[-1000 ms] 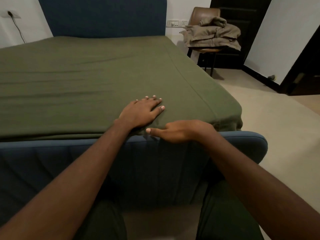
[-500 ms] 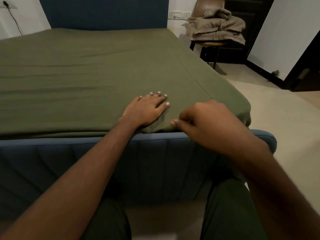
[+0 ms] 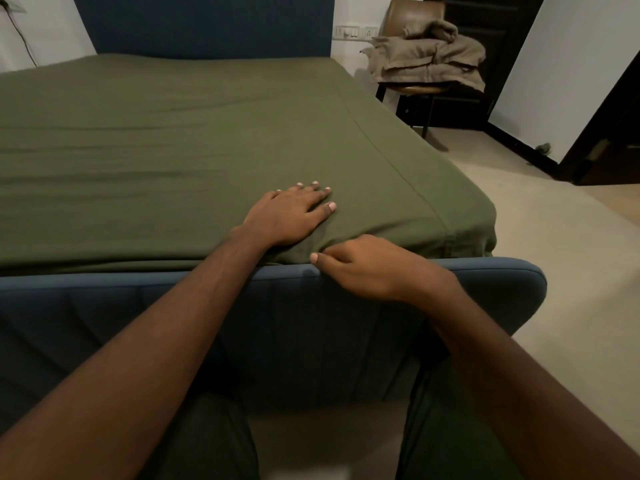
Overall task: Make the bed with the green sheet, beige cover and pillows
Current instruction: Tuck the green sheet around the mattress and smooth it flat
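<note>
The green sheet (image 3: 194, 140) lies spread over the whole mattress, smooth with faint creases. My left hand (image 3: 291, 216) presses flat on it near the foot edge, fingers straight. Just to its right, my right hand (image 3: 363, 268) has curled fingers at the sheet's folded edge, where it meets the blue padded footboard (image 3: 173, 306); the fingers seem to pinch the fabric there. The beige cover (image 3: 429, 60) sits crumpled on a brown chair (image 3: 412, 15) beyond the bed's far right corner. No pillows are in view.
A dark blue headboard (image 3: 207, 26) stands against the wall. Beige floor (image 3: 561, 258) runs along the bed's right side toward a dark doorway (image 3: 609, 133). A wall socket panel (image 3: 353, 31) sits beside the chair. My legs stand against the footboard.
My right hand dropped from above the sheet back down to its foot edge and curled onto the fabric. My left hand stayed flat in place.
</note>
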